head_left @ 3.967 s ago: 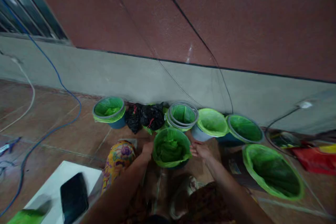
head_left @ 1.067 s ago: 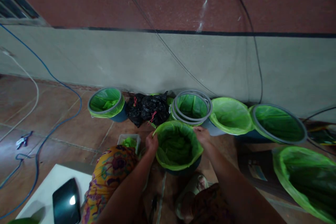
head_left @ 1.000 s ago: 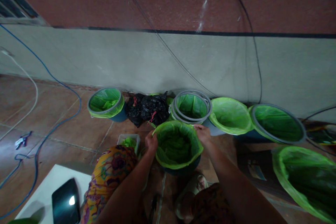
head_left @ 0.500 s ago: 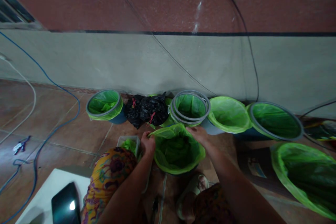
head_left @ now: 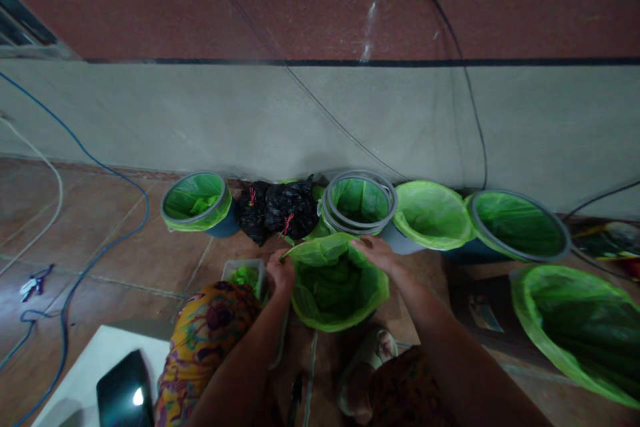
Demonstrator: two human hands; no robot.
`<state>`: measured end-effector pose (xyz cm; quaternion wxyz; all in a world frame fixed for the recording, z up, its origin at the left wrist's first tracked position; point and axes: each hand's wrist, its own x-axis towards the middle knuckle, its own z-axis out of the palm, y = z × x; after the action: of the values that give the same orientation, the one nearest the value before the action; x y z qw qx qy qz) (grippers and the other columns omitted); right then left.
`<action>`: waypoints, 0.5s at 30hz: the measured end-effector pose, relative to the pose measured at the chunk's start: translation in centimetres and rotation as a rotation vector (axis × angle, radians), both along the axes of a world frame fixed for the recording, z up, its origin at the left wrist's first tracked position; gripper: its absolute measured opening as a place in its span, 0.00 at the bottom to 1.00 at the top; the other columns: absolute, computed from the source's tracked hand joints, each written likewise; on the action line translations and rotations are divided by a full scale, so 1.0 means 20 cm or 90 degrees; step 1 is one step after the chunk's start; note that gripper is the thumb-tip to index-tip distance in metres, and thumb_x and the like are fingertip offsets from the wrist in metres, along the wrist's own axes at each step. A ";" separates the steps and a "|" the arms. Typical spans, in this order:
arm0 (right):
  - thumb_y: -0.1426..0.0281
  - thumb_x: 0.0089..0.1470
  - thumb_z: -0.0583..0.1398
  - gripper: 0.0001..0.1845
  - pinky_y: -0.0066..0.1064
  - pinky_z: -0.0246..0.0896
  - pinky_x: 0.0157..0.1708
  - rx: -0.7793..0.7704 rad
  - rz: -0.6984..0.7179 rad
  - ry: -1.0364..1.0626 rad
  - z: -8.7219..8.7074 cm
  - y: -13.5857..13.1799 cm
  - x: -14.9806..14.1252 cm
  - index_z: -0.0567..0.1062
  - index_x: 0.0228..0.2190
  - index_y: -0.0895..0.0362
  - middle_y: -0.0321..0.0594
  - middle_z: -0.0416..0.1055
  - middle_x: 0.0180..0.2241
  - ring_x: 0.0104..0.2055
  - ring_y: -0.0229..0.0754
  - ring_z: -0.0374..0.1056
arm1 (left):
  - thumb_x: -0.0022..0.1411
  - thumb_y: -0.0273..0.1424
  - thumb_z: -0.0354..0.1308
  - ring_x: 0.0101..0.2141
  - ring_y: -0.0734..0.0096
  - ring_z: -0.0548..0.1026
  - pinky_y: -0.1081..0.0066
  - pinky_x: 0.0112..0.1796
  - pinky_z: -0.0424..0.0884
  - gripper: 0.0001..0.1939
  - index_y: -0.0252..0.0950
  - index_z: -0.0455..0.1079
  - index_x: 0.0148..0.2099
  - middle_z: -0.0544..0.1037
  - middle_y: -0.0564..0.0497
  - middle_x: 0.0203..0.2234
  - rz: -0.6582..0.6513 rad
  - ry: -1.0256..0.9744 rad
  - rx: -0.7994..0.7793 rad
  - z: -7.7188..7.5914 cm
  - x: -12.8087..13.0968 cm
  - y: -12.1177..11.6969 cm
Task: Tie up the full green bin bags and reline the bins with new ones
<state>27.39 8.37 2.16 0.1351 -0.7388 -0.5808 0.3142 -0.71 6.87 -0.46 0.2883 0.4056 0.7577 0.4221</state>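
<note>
Hands apart, left hand (head_left: 280,271) pinching and right hand (head_left: 376,255) lying on separate edges of a green liner (head_left: 334,287), keeping its mouth spread open.

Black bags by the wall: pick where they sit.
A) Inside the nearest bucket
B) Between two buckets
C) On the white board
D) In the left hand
B. The black bags sit between the leftmost bucket and the grey-ringed bucket.

Thin glossy green plastic liner (head_left: 334,293); matt rough concrete wall (head_left: 280,121).
</note>
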 end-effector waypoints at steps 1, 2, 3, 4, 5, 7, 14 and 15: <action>0.54 0.54 0.60 0.19 0.29 0.64 0.38 -0.008 0.034 0.000 0.01 -0.01 0.00 0.81 0.36 0.57 0.41 0.79 0.34 0.39 0.44 0.74 | 0.49 0.24 0.53 0.38 0.58 0.78 0.61 0.46 0.72 0.11 0.34 0.77 0.31 0.82 0.45 0.32 -0.003 0.015 0.017 -0.01 0.00 0.00; 0.57 0.54 0.61 0.16 0.28 0.63 0.35 -0.021 0.067 -0.006 0.01 -0.02 -0.01 0.81 0.33 0.56 0.39 0.78 0.30 0.36 0.43 0.73 | 0.49 0.24 0.53 0.37 0.59 0.78 0.60 0.46 0.72 0.11 0.34 0.77 0.30 0.82 0.45 0.31 -0.007 0.032 0.034 -0.03 0.00 0.01; 0.59 0.54 0.61 0.14 0.28 0.62 0.33 -0.036 0.093 -0.016 0.02 -0.02 -0.01 0.80 0.29 0.57 0.38 0.77 0.27 0.33 0.42 0.73 | 0.49 0.24 0.52 0.36 0.59 0.78 0.60 0.45 0.73 0.12 0.34 0.77 0.30 0.82 0.45 0.31 -0.009 0.043 0.047 -0.04 0.00 0.01; 0.62 0.54 0.61 0.13 0.27 0.61 0.32 -0.046 0.105 -0.028 0.03 -0.02 -0.01 0.80 0.27 0.57 0.38 0.76 0.26 0.32 0.41 0.73 | 0.50 0.24 0.52 0.35 0.59 0.78 0.60 0.45 0.73 0.12 0.34 0.77 0.31 0.82 0.45 0.30 -0.013 0.049 0.053 -0.05 0.00 0.01; 0.64 0.54 0.60 0.12 0.27 0.61 0.32 -0.045 0.100 -0.040 0.03 -0.02 -0.01 0.80 0.27 0.57 0.38 0.77 0.26 0.32 0.41 0.73 | 0.50 0.24 0.51 0.35 0.59 0.78 0.60 0.44 0.73 0.13 0.34 0.78 0.31 0.82 0.45 0.30 -0.016 0.051 0.056 -0.06 0.00 0.01; 0.67 0.55 0.59 0.11 0.28 0.62 0.35 -0.014 0.033 -0.061 0.05 0.00 -0.01 0.81 0.32 0.56 0.39 0.79 0.32 0.36 0.41 0.74 | 0.50 0.24 0.51 0.36 0.59 0.79 0.60 0.45 0.73 0.13 0.34 0.78 0.31 0.82 0.44 0.31 -0.017 0.052 0.064 -0.06 0.00 0.01; 0.70 0.55 0.57 0.16 0.29 0.65 0.44 0.016 -0.128 -0.087 0.08 0.01 0.02 0.79 0.44 0.57 0.43 0.79 0.43 0.45 0.45 0.74 | 0.50 0.23 0.53 0.40 0.57 0.79 0.60 0.47 0.73 0.14 0.34 0.79 0.36 0.82 0.43 0.36 -0.007 0.065 0.029 -0.03 -0.01 0.00; 0.70 0.54 0.58 0.18 0.29 0.65 0.45 0.007 -0.107 -0.092 0.09 0.01 0.02 0.78 0.46 0.58 0.45 0.79 0.45 0.47 0.45 0.74 | 0.51 0.23 0.53 0.40 0.57 0.80 0.61 0.47 0.73 0.14 0.34 0.79 0.37 0.82 0.43 0.36 -0.012 0.067 0.021 -0.03 -0.01 0.00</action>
<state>27.82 8.53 3.87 0.1228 -0.8048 -0.5268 0.2443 -0.83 6.80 -1.06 0.2452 0.4393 0.7607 0.4101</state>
